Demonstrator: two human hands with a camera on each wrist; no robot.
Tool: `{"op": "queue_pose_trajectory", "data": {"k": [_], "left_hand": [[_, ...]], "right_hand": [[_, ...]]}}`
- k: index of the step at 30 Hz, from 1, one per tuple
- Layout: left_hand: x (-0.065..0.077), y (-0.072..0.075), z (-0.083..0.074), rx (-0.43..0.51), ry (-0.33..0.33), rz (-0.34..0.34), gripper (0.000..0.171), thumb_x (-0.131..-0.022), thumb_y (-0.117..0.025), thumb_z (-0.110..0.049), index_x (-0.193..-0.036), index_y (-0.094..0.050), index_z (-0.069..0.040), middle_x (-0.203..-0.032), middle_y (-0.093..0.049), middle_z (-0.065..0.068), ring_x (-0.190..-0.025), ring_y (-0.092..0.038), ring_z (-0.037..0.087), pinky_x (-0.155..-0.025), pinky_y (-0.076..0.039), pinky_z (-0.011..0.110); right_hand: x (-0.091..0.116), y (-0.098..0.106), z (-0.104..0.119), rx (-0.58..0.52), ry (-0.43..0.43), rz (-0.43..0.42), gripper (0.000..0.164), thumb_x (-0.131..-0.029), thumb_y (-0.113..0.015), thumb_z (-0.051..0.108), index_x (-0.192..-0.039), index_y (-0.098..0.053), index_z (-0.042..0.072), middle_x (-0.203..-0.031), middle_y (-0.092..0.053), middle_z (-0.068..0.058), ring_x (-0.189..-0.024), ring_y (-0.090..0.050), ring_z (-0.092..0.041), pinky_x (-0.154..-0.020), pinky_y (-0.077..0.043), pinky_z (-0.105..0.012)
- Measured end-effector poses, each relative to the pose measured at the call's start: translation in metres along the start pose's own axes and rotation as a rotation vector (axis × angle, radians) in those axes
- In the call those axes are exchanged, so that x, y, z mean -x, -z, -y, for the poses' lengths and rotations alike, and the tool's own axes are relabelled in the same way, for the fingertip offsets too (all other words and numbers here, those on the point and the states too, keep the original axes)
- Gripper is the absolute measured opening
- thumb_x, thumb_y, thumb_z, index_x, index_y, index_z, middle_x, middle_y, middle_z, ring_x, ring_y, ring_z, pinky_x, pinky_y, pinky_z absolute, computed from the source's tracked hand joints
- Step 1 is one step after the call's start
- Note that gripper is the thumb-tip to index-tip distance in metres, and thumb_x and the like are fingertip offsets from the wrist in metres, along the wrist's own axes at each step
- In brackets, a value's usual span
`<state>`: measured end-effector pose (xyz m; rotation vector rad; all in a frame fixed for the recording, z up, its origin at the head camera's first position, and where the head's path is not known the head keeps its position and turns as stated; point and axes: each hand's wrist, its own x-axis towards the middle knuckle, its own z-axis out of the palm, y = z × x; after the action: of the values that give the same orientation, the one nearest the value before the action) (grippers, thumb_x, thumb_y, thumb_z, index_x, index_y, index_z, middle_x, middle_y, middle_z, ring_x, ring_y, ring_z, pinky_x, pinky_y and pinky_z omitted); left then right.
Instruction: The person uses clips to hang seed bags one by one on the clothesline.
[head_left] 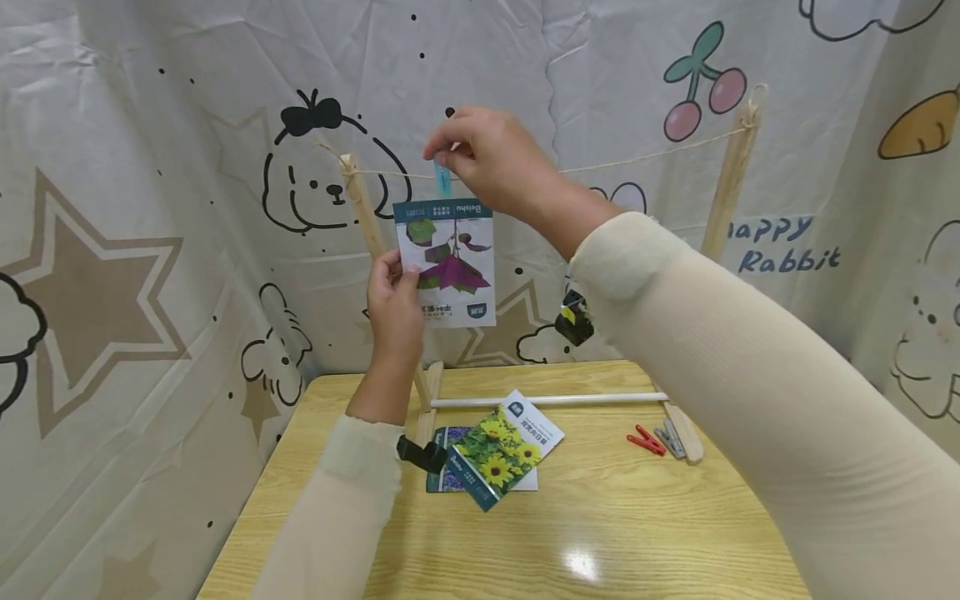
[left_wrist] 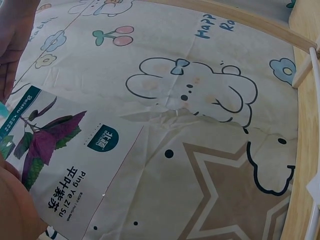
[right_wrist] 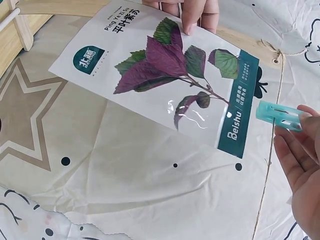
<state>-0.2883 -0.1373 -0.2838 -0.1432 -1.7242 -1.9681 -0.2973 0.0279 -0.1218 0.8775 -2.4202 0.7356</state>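
My left hand [head_left: 396,304] grips the side of a seed packet [head_left: 450,242] printed with purple and green leaves. The packet hangs upside down, its teal band uppermost, just below a twine line [head_left: 652,157]. Between thumb and fingers, my right hand [head_left: 502,158] pinches a light-blue clothespin [head_left: 442,177] above the packet. The right wrist view shows this clothespin [right_wrist: 277,115] at the twine [right_wrist: 267,170], its tip close to the packet's teal band [right_wrist: 240,112] with a slight gap. In the left wrist view the clothespin is mostly cut off.
Two wooden posts [head_left: 729,183] carry the twine, with a white rod [head_left: 562,400] joining them low down. On the wooden table [head_left: 630,533], a yellow-flower seed packet [head_left: 498,450] overlaps a purple-flower packet [head_left: 437,475]. Red clothespins [head_left: 645,440] and grey clothespins [head_left: 670,438] lie by the right foot.
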Motion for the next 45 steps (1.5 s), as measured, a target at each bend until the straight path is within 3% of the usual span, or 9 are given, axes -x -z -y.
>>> {"op": "queue_pose_trajectory", "data": {"k": [27,45], "left_hand": [[-0.0041,-0.0062,-0.0054,0.053,-0.028,0.002,0.028,-0.105,-0.048,-0.006,-0.132,-0.052,0.002,-0.112,-0.059,0.0,-0.106,-0.058,0.012,-0.095,-0.048,0.025],[-0.0027,-0.0049,-0.0072,0.051,-0.039,-0.027,0.026,-0.106,-0.046,-0.008,-0.131,-0.052,-0.003,-0.112,-0.057,0.0,-0.107,-0.058,0.015,-0.094,-0.048,0.026]], "right_hand": [[-0.0021,-0.0041,-0.0017,-0.003,0.004,0.069,0.025,-0.107,-0.05,0.015,-0.121,-0.07,0.011,-0.126,-0.066,-0.006,-0.115,-0.063,-0.02,-0.102,-0.05,-0.033],[-0.001,-0.0064,0.0003,0.021,0.001,0.1,0.035,-0.108,-0.047,0.015,-0.14,-0.06,0.015,-0.144,-0.059,-0.003,-0.128,-0.059,-0.019,-0.107,-0.048,-0.031]]}}
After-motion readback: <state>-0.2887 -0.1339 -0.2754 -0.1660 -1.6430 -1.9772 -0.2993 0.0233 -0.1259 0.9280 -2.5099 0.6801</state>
